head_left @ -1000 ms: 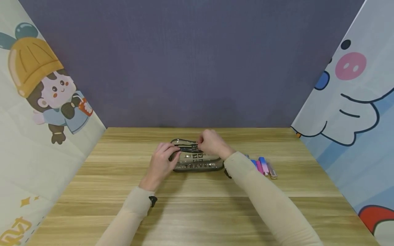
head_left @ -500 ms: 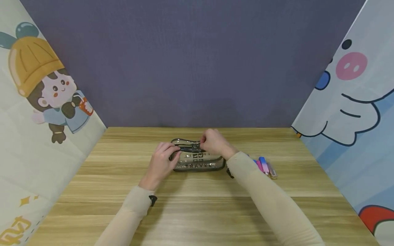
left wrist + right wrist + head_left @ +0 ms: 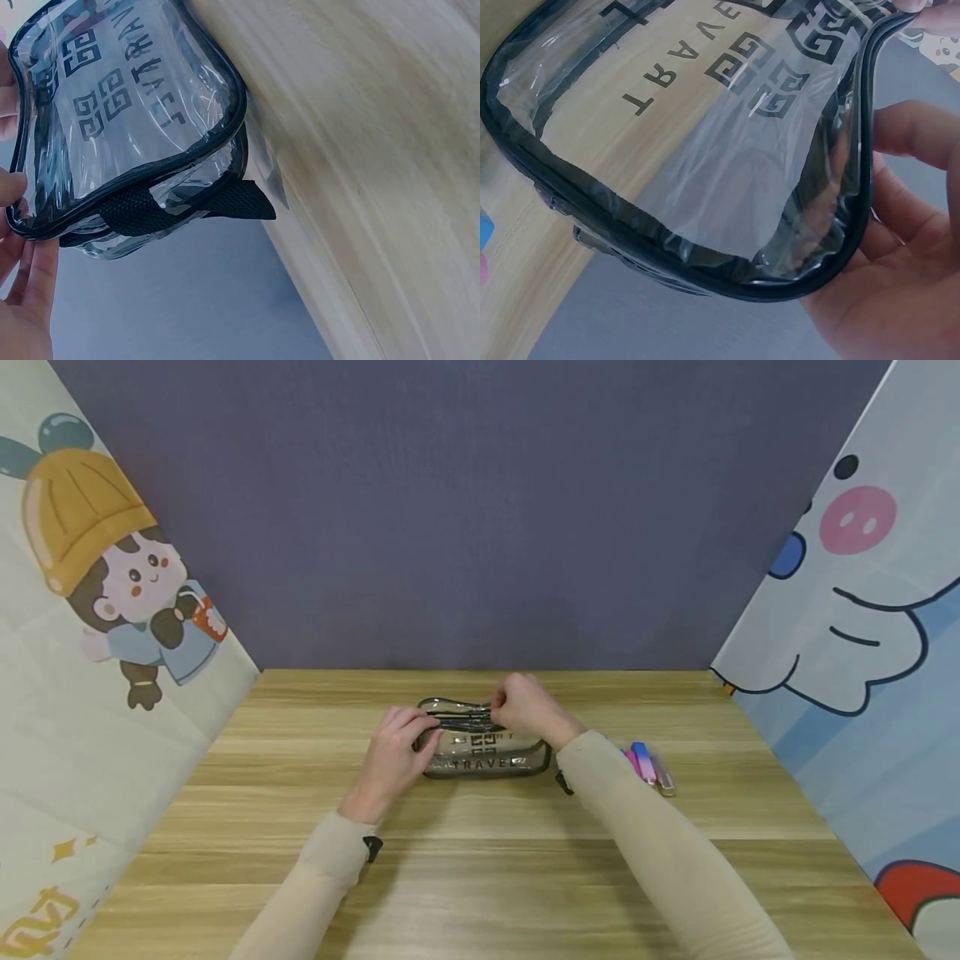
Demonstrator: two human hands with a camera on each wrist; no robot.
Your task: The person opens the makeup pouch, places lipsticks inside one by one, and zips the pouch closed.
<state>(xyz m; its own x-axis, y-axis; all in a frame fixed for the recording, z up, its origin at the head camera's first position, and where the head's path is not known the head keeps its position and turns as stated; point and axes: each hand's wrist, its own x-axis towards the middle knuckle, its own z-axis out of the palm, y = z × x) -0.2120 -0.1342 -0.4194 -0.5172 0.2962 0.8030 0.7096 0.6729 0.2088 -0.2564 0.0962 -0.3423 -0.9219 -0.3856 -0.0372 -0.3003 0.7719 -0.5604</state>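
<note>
A see-through travel pouch (image 3: 480,766) with black piping and black "TRAVEL" lettering stands on the table, between both hands. My left hand (image 3: 393,752) pinches its upper left corner between thumb and fingers. Along the top edge runs a dark zipper band (image 3: 457,718). My right hand (image 3: 528,708) pinches this band right of its middle, with fingers curled; what lies between the fingertips is hidden. In the left wrist view, a black fabric tab (image 3: 240,201) sticks out from the pouch's side. The right wrist view shows curled fingers (image 3: 904,199) behind the black rim.
Several small tubes lie on the table beside the right forearm, among them a blue-and-pink one (image 3: 642,762) and a brownish clear one (image 3: 663,777). The right sleeve partly covers the group. A dark wall (image 3: 480,527) rises behind the wooden table (image 3: 480,893).
My right hand has slid slightly rightward along the pouch's top edge, and its sleeve now covers more of the tubes. My left hand keeps its place at the corner.
</note>
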